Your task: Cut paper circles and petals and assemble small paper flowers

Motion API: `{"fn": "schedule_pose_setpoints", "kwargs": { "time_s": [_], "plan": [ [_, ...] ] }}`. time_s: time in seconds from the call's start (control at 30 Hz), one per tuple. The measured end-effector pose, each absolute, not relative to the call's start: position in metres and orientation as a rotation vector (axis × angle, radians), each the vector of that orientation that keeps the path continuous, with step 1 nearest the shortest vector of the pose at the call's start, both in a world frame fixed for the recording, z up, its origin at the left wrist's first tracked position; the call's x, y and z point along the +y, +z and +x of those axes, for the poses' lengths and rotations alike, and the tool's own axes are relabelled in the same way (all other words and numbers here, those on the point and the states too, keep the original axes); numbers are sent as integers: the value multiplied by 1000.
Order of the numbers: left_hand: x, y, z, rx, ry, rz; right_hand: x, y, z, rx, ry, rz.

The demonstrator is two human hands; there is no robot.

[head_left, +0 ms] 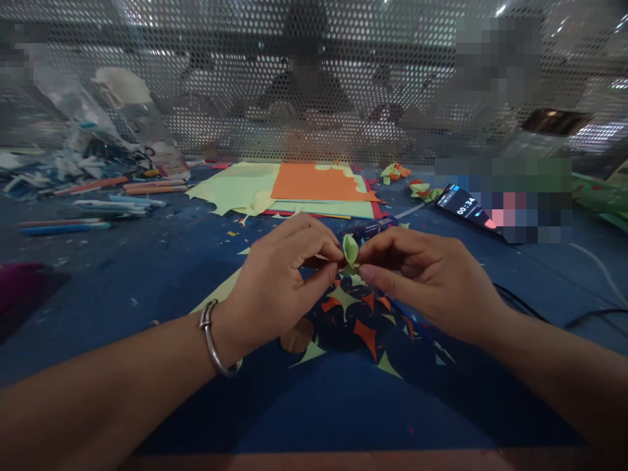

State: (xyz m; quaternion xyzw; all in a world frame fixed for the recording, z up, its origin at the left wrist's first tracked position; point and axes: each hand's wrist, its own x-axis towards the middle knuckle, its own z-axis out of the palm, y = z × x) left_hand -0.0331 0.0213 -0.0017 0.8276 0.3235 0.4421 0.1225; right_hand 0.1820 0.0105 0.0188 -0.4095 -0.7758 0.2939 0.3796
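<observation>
Both hands meet over the middle of the blue table (122, 275) and pinch a small folded green paper piece (350, 250) between their fingertips. My left hand (279, 281), with a metal bangle (212, 340) on its wrist, grips the piece from the left with thumb and fingers closed. My right hand (422, 275) pinches it from the right. Below the hands lie several orange and green paper scraps (366, 330). A dark pen-like tool (373, 227) lies just behind the hands.
Sheets of orange paper (318, 182) and pale green paper (235, 186) lie at the back centre. Pens and pencils (112, 196) are scattered at the left. A phone showing a timer (464, 206) and cables (530, 307) are at the right. A perforated metal screen (314, 85) closes the back.
</observation>
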Motion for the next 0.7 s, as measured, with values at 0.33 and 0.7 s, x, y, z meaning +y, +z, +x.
{"fn": "schedule_pose_setpoints", "kwargs": {
  "time_s": [0.33,0.7],
  "plan": [
    [22,-1,-33,930,1226,2426,12,18,183,-1981,735,-1044],
    [23,-2,-32,920,1185,2394,13,17,183,-1975,764,-1021]
  ]
}}
